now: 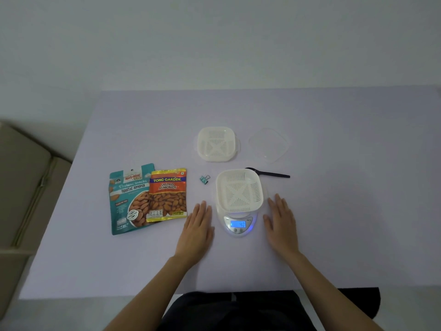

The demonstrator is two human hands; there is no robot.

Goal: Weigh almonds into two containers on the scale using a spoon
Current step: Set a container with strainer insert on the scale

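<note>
A white slotted container [239, 189] sits empty on a small white scale [238, 226] whose blue display is lit. A second white slotted container [216, 144] rests farther back on the table. A black spoon [272, 173] lies behind the scale, partly hidden by the container. Two almond bags lie at the left: a teal roasted almonds bag [127, 201] and a yellow-orange salted almonds bag [168, 195] overlapping it. My left hand [198, 225] lies flat on the table left of the scale. My right hand [281, 222] lies flat to its right. Neither holds anything.
A clear plastic lid [268, 145] lies at the back right of the second container. A small teal binder clip [204, 179] sits between the bags and the scale. The pale table [346, 223] ends at a wall behind; a beige sofa [21, 187] stands at the left.
</note>
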